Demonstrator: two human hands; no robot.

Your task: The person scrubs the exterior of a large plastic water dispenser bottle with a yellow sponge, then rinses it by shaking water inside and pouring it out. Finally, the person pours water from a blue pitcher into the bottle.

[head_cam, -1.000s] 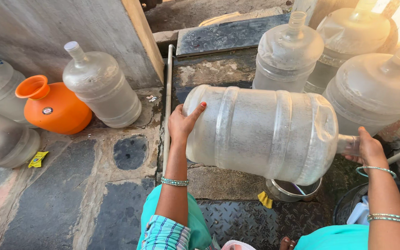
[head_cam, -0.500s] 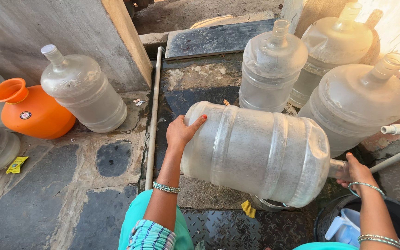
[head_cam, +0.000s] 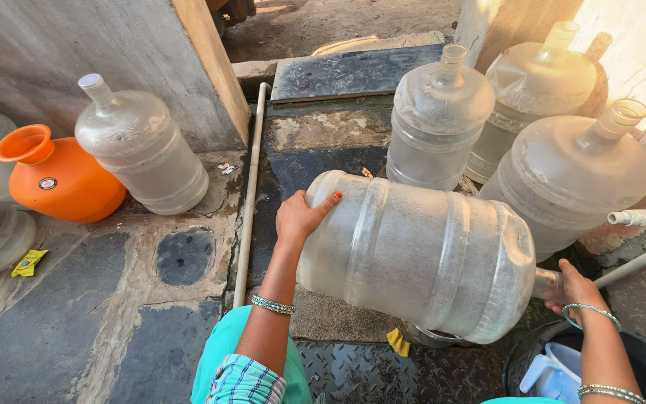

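A large clear water jug [head_cam: 420, 254] lies on its side in mid-air, lower than the three upright jugs [head_cam: 439, 120] behind it. The left hand [head_cam: 300, 217] spreads flat against its base for support; the right hand [head_cam: 573, 288] wraps its neck, steadying the tilt.

The big clear jug [head_cam: 420, 254] has tilted, neck end lower than before.
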